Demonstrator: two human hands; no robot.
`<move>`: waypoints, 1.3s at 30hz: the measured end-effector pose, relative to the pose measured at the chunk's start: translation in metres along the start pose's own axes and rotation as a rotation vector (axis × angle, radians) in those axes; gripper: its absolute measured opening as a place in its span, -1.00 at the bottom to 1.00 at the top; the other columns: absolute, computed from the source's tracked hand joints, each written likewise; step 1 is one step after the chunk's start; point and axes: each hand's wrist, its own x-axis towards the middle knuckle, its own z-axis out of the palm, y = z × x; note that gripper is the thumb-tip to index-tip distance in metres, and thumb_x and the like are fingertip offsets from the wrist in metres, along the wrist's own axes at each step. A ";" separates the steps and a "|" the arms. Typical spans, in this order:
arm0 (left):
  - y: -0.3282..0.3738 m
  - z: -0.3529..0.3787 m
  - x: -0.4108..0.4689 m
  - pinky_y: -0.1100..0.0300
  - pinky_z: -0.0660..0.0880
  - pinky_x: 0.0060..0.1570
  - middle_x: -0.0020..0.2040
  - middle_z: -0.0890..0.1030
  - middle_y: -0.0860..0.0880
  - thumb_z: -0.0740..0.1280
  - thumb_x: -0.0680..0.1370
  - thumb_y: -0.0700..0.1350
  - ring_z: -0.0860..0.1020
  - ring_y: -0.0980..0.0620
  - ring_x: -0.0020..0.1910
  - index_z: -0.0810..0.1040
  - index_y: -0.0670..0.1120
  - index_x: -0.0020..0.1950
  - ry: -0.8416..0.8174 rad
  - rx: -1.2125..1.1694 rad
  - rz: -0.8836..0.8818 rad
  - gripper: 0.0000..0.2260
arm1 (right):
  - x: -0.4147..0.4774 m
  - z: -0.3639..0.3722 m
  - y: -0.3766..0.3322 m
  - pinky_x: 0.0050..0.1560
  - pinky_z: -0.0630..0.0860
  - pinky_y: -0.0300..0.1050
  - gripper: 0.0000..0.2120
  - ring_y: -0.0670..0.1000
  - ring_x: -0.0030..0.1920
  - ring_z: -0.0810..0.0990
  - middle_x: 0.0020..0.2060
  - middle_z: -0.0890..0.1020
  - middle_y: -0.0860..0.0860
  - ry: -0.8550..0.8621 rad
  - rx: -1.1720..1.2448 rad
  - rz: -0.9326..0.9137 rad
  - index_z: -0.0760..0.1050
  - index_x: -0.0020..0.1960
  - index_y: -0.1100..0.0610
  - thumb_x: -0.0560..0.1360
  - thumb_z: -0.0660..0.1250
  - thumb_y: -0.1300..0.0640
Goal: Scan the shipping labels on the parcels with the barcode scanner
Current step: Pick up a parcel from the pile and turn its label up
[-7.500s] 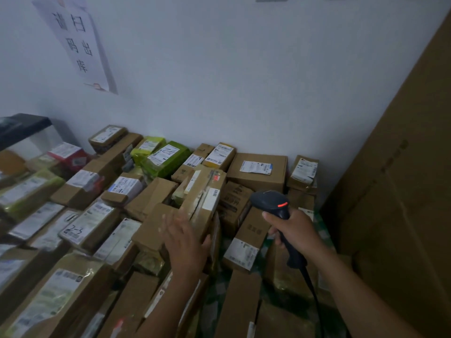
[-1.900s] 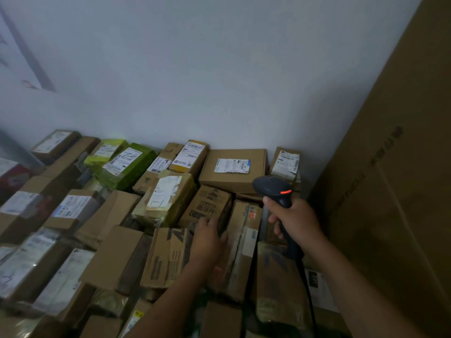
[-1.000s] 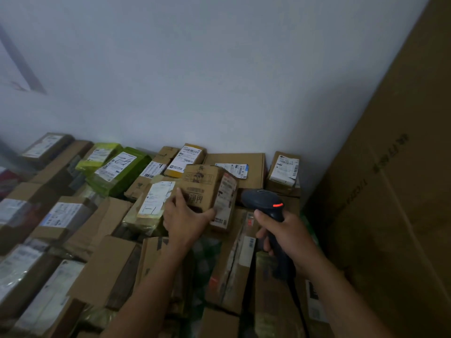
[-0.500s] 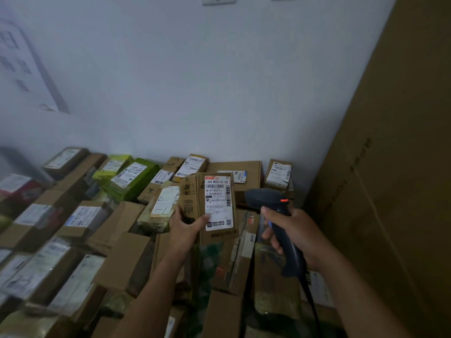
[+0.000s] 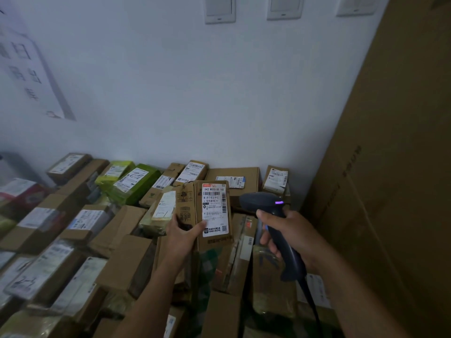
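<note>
My left hand grips a small brown cardboard parcel from below and holds it upright above the pile. Its white shipping label with barcodes faces me. My right hand holds the dark barcode scanner by its handle, just right of the parcel. The scanner head sits level with the label and shows a small purple light. Its cable hangs down past my right forearm.
Many labelled cardboard parcels and green packets fill the surface up to the white wall. A tall brown carton stands close on the right. A paper sign hangs on the wall at left, and wall switches at top.
My left hand took the small parcel out of the pile, raised it and turned its label toward me. The scanner's light went from red to purple.
</note>
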 end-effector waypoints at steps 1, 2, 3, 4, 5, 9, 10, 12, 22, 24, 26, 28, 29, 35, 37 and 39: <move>0.000 0.000 0.001 -0.18 0.61 0.05 0.32 0.50 0.02 0.54 0.02 0.46 0.60 -0.07 0.16 0.36 0.26 0.32 0.000 0.002 0.001 -0.07 | 0.000 0.000 0.000 -0.48 0.45 -0.19 -0.64 0.02 -0.51 0.50 -0.39 0.62 0.15 -0.005 -0.009 0.002 0.52 -0.15 0.27 0.52 0.36 -0.06; 0.000 0.000 0.001 -0.18 0.61 0.05 0.32 0.49 0.02 0.54 0.01 0.46 0.60 -0.07 0.17 0.36 0.26 0.32 0.001 0.005 -0.001 -0.08 | 0.001 0.001 0.000 -0.48 0.45 -0.19 -0.63 0.00 -0.53 0.50 -0.42 0.61 0.13 -0.009 -0.017 0.005 0.52 -0.14 0.28 0.52 0.36 -0.06; 0.002 0.000 0.000 -0.18 0.60 0.05 0.33 0.49 0.02 0.54 0.01 0.47 0.59 -0.07 0.17 0.36 0.26 0.32 0.003 0.011 -0.003 -0.07 | 0.002 0.001 0.000 -0.48 0.45 -0.20 -0.62 -0.01 -0.54 0.49 -0.45 0.61 0.11 -0.010 -0.022 0.008 0.52 -0.14 0.30 0.53 0.36 -0.06; 0.004 0.001 -0.001 -0.18 0.60 0.07 0.34 0.48 0.02 0.53 0.00 0.48 0.58 -0.06 0.19 0.36 0.24 0.32 0.006 0.018 -0.007 -0.05 | 0.003 0.002 0.001 -0.49 0.44 -0.20 -0.61 -0.01 -0.55 0.49 -0.46 0.60 0.10 -0.007 -0.024 0.011 0.52 -0.12 0.32 0.53 0.36 -0.05; 0.008 0.001 -0.003 -0.18 0.59 0.08 0.35 0.46 0.01 0.52 0.00 0.48 0.56 -0.06 0.21 0.35 0.21 0.34 0.013 0.032 -0.010 -0.03 | 0.005 0.002 0.001 -0.49 0.45 -0.20 -0.60 -0.01 -0.55 0.49 -0.45 0.61 0.11 0.000 -0.025 0.010 0.52 -0.10 0.34 0.52 0.36 -0.05; 0.022 0.012 -0.005 -0.21 0.49 0.24 0.42 0.28 -0.06 0.55 0.19 0.30 0.36 -0.13 0.37 0.24 0.02 0.46 0.093 0.236 0.021 -0.05 | 0.017 0.002 0.006 -0.49 0.46 -0.18 -0.63 0.02 -0.52 0.51 -0.35 0.65 0.18 0.047 -0.031 -0.001 0.54 -0.08 0.31 0.51 0.38 -0.04; 0.022 0.017 -0.003 -0.22 0.44 0.30 0.44 0.25 -0.07 0.56 0.23 0.27 0.30 -0.14 0.41 0.19 0.00 0.48 0.117 0.305 0.045 -0.04 | 0.020 0.002 0.008 -0.50 0.46 -0.18 -0.65 0.02 -0.52 0.51 -0.34 0.65 0.19 0.062 -0.025 0.002 0.55 -0.10 0.29 0.51 0.38 -0.04; 0.024 0.027 0.003 -0.19 0.31 0.40 0.48 0.20 -0.10 0.54 0.26 0.28 0.21 -0.15 0.46 0.07 -0.04 0.53 0.158 0.466 0.089 0.03 | 0.026 -0.001 0.012 -0.50 0.46 -0.19 -0.68 0.02 -0.51 0.51 -0.33 0.65 0.18 0.088 -0.011 0.012 0.55 -0.12 0.26 0.52 0.38 -0.03; 0.012 0.082 0.039 -0.16 0.05 0.48 0.53 0.08 -0.22 0.39 0.37 0.33 0.11 -0.23 0.50 -0.12 -0.17 0.59 0.233 0.964 0.103 0.07 | 0.072 -0.011 0.041 -0.47 0.44 -0.17 -0.75 0.02 -0.50 0.52 -0.34 0.63 0.19 0.147 -0.026 0.076 0.57 -0.17 0.17 0.52 0.38 -0.02; -0.001 0.087 0.049 -0.17 0.04 0.48 0.52 0.07 -0.22 0.38 0.36 0.36 0.11 -0.25 0.49 -0.13 -0.18 0.59 0.178 0.969 0.046 0.09 | 0.079 -0.010 0.047 -0.49 0.42 -0.18 -0.77 0.02 -0.51 0.50 -0.36 0.61 0.18 0.141 -0.022 0.093 0.57 -0.18 0.17 0.52 0.38 0.01; -0.012 0.091 0.057 -0.17 0.03 0.47 0.51 0.08 -0.23 0.34 0.35 0.42 0.11 -0.26 0.48 -0.13 -0.18 0.58 0.162 0.950 0.009 0.11 | 0.084 -0.008 0.053 -0.50 0.41 -0.18 -0.79 0.03 -0.52 0.48 -0.38 0.60 0.17 0.137 -0.011 0.106 0.55 -0.17 0.17 0.52 0.39 0.03; -0.020 0.094 0.064 -0.17 0.04 0.47 0.50 0.08 -0.23 0.31 0.34 0.46 0.12 -0.27 0.47 -0.12 -0.18 0.58 0.165 0.957 0.008 0.11 | 0.087 -0.006 0.060 -0.49 0.44 -0.16 -0.76 0.05 -0.51 0.50 -0.38 0.61 0.19 0.134 -0.039 0.119 0.55 -0.17 0.19 0.51 0.41 0.02; -0.024 0.095 0.068 -0.17 0.05 0.47 0.50 0.08 -0.24 0.31 0.35 0.46 0.13 -0.27 0.47 -0.12 -0.18 0.58 0.161 0.969 0.006 0.11 | 0.088 -0.005 0.063 -0.47 0.46 -0.14 -0.73 0.06 -0.49 0.52 -0.37 0.61 0.21 0.130 -0.066 0.124 0.57 -0.17 0.22 0.50 0.41 0.00; -0.044 0.099 0.074 -0.19 0.04 0.46 0.52 0.03 -0.31 0.32 0.39 0.43 0.08 -0.33 0.47 -0.12 -0.16 0.59 0.070 0.982 -0.084 0.07 | 0.078 -0.002 0.071 -0.47 0.45 -0.17 -0.75 0.00 -0.49 0.52 -0.37 0.60 0.10 0.073 -0.093 0.168 0.57 -0.12 0.23 0.53 0.38 0.02; -0.045 0.100 0.075 -0.18 -0.01 0.47 0.54 -0.04 -0.31 0.29 0.44 0.41 0.01 -0.32 0.50 -0.15 -0.13 0.60 0.004 0.971 -0.098 0.02 | 0.076 -0.003 0.071 -0.47 0.45 -0.17 -0.76 -0.01 -0.50 0.51 -0.35 0.60 0.11 0.070 -0.104 0.164 0.57 -0.10 0.22 0.53 0.38 0.03; -0.041 0.095 0.073 -0.18 -0.05 0.49 0.55 -0.09 -0.30 0.27 0.49 0.37 -0.05 -0.31 0.53 -0.13 -0.11 0.61 -0.054 0.955 -0.106 -0.05 | 0.072 -0.002 0.070 -0.48 0.45 -0.17 -0.77 -0.02 -0.52 0.51 -0.36 0.60 0.11 0.075 -0.111 0.149 0.57 -0.10 0.22 0.53 0.38 0.03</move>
